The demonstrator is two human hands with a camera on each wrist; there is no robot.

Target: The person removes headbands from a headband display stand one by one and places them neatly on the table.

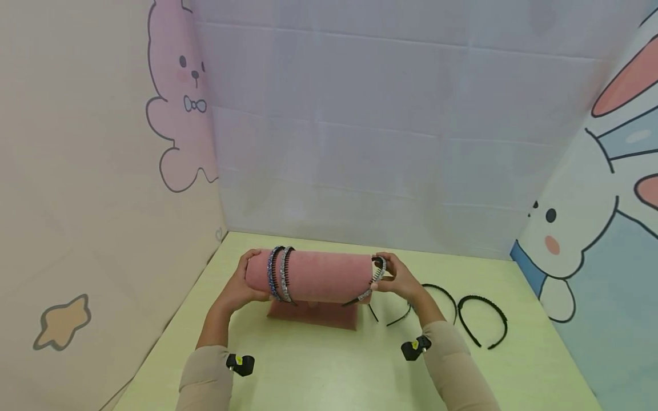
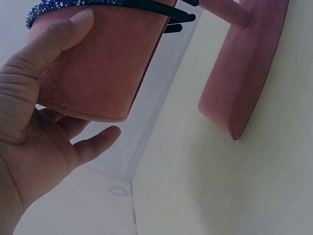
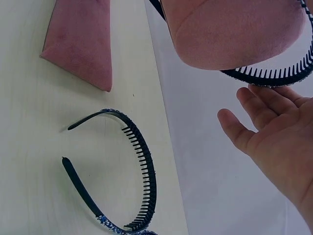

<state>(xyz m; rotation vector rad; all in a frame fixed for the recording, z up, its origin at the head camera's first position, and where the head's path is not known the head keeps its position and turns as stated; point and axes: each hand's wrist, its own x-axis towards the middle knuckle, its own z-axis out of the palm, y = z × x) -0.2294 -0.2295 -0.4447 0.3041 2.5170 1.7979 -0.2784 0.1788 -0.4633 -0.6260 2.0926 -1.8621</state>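
Observation:
A pink padded roll (image 1: 329,277) on a flat pink base (image 1: 313,317) stands crosswise on the table. Two glittery toothed headbands, one blue (image 1: 271,274) and one silver (image 1: 283,274), sit around its left part. My left hand (image 1: 245,285) grips the roll's left end, its thumb on the side in the left wrist view. At the right end, my right hand (image 1: 393,277) holds a silver toothed headband (image 1: 366,294), which is partly around the roll. In the right wrist view, fingers touch that headband's (image 3: 269,81) outer edge; the thumb is hidden.
More headbands lie on the pale table (image 1: 308,371) at the right: a black one (image 1: 505,322), another dark one (image 1: 447,292) beside it, and a glittery toothed one (image 3: 149,181) partly behind my right arm. Cloth walls (image 1: 360,142) border the table at the back and sides.

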